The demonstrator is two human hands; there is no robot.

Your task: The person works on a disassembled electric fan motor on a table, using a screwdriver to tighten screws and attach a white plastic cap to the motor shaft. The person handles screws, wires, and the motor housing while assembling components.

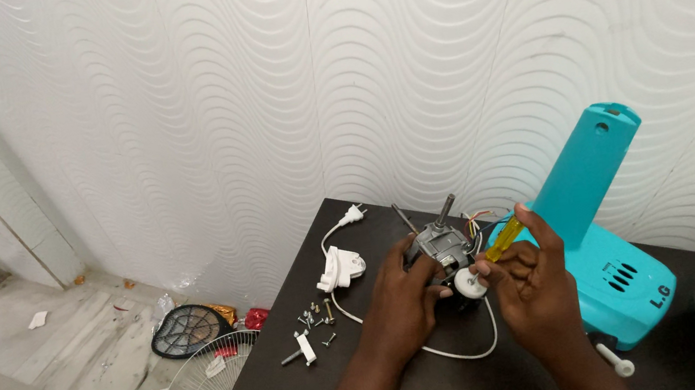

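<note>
Right hand [525, 273] grips a yellow screwdriver [503, 239], its shaft slanting down-left toward the fan motor [441, 247] clasped just beside it by the left hand [402, 294].

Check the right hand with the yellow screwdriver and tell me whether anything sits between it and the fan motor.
Nothing visible does. The right hand holds the yellow screwdriver right beside the fan motor, which the left hand grips from the other side. The white knob sits at the motor's front, between the hands. The screwdriver's tip is hidden.
</note>
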